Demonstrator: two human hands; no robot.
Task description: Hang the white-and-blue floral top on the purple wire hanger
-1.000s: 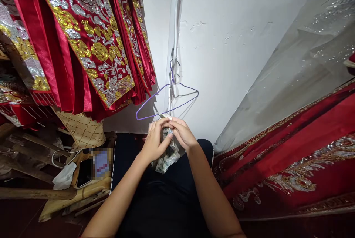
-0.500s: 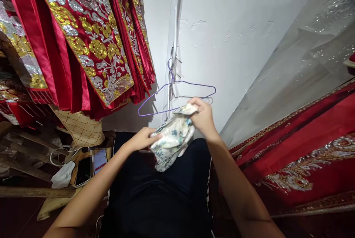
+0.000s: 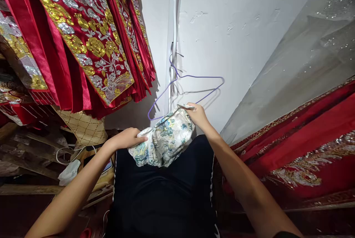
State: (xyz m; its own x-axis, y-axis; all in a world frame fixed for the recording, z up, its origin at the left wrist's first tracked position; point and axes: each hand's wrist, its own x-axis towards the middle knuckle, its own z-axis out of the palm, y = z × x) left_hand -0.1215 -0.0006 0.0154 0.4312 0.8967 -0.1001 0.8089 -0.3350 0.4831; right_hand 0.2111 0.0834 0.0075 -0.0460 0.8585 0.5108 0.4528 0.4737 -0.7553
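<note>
A pale floral brocade cloth (image 3: pixel 163 140) with blue and green flowers is stretched between my two hands above my lap in black trousers (image 3: pixel 163 197). My left hand (image 3: pixel 128 138) is closed on its lower left corner. My right hand (image 3: pixel 196 114) pinches the upper right corner, close to the white wall. A purple wire hanger (image 3: pixel 185 89) hangs on the wall just behind the cloth.
Red garments (image 3: pixel 80 42) with gold and silver embroidery hang at the upper left. More red embroidered fabric (image 3: pixel 299 149) under a clear plastic cover (image 3: pixel 302 60) fills the right. At the lower left lie wooden pieces, a white cable, a phone (image 3: pixel 107 166) and crumpled tissue (image 3: pixel 69 173).
The cloth was bunched between both hands; it is now spread out. My left hand moved left and my right hand moved up and right. The hanger swung on its hook.
</note>
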